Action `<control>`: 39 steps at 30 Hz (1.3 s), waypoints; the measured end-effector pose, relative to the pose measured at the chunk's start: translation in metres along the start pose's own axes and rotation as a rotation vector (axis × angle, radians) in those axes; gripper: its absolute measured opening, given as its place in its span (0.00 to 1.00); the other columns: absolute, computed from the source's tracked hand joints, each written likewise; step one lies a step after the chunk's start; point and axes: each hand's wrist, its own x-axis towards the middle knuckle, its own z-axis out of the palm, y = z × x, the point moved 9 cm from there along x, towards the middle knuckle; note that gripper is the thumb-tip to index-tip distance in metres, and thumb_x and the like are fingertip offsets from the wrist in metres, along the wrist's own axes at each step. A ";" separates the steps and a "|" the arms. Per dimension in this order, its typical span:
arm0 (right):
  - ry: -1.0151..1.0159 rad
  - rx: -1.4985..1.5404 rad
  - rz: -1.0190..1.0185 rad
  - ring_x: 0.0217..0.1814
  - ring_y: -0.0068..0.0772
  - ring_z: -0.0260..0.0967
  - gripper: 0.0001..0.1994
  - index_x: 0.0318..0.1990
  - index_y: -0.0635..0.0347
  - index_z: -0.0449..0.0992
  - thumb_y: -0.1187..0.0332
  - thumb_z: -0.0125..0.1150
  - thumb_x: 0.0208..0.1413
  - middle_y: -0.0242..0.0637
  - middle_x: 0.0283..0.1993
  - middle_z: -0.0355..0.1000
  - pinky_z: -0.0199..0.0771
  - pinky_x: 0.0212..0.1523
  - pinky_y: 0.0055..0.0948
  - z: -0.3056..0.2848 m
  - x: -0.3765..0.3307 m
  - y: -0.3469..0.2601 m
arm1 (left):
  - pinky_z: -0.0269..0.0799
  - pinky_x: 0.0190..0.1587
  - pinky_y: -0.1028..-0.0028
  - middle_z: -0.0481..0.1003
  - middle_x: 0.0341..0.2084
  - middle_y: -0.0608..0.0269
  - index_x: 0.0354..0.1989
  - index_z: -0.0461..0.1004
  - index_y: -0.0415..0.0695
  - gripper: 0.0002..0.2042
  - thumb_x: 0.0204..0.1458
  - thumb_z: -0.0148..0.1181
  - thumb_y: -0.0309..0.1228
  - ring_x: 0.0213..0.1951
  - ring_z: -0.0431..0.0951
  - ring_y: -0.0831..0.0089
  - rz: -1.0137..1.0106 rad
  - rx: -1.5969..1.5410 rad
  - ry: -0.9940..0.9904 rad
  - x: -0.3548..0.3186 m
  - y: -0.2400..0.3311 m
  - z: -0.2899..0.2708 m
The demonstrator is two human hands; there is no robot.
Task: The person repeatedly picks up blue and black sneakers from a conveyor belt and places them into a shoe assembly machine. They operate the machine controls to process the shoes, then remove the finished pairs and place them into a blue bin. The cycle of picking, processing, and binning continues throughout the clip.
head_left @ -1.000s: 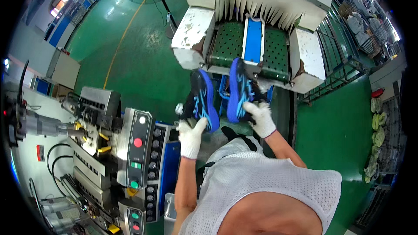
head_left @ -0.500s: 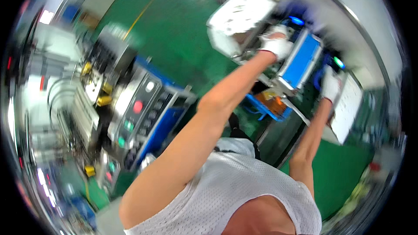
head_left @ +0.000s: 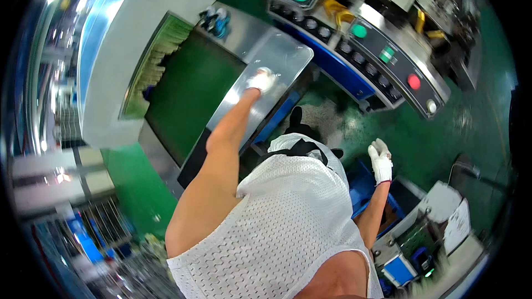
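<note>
Left hand [head_left: 262,80] is over the metal shelf [head_left: 292,52] — grip I cannot tell, better touch lightly. Right hand [head_left: 380,160], right of shelf, looks loose, empty.

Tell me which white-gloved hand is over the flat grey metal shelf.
The left white-gloved hand, over the flat grey metal shelf beside the green belt; the right white-gloved hand is over green floor.

Upper-left glare, blurred left edge, dark corners
</note>
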 end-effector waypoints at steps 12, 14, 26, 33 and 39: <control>-0.121 -0.082 0.300 0.29 0.29 0.73 0.25 0.64 0.58 0.69 0.65 0.67 0.60 0.35 0.36 0.75 0.70 0.23 0.31 0.174 0.166 -0.025 | 0.67 0.62 0.46 0.73 0.57 0.53 0.57 0.74 0.53 0.23 0.50 0.64 0.35 0.60 0.73 0.49 -0.812 -0.284 0.017 -0.115 -0.316 -0.017; -0.185 -0.247 0.316 0.29 0.28 0.72 0.23 0.62 0.59 0.70 0.66 0.66 0.61 0.34 0.35 0.74 0.72 0.25 0.30 0.209 0.172 -0.048 | 0.69 0.61 0.50 0.71 0.57 0.50 0.58 0.73 0.52 0.24 0.49 0.65 0.30 0.60 0.73 0.48 -0.773 -0.345 0.119 -0.104 -0.363 0.009; -0.232 -1.033 0.223 0.48 0.37 0.79 0.29 0.62 0.64 0.74 0.53 0.66 0.59 0.45 0.51 0.79 0.79 0.49 0.37 0.273 0.167 -0.180 | 0.66 0.63 0.53 0.71 0.59 0.40 0.62 0.70 0.43 0.22 0.59 0.51 0.33 0.62 0.69 0.44 -1.031 -0.136 0.752 -0.017 -0.703 -0.143; -0.174 -1.036 0.542 0.37 0.30 0.79 0.27 0.61 0.66 0.74 0.60 0.67 0.58 0.40 0.44 0.81 0.81 0.35 0.33 0.258 0.137 -0.176 | 0.59 0.70 0.57 0.66 0.68 0.45 0.71 0.64 0.44 0.37 0.58 0.52 0.56 0.70 0.63 0.54 -1.458 -0.123 -0.067 -0.032 -0.941 -0.132; -0.334 -1.524 0.338 0.50 0.33 0.79 0.26 0.62 0.67 0.73 0.63 0.66 0.60 0.43 0.53 0.79 0.80 0.49 0.33 0.323 0.166 -0.178 | 0.60 0.70 0.57 0.64 0.69 0.46 0.71 0.64 0.45 0.36 0.61 0.48 0.57 0.69 0.65 0.55 -1.167 0.151 -0.078 -0.031 -1.015 -0.068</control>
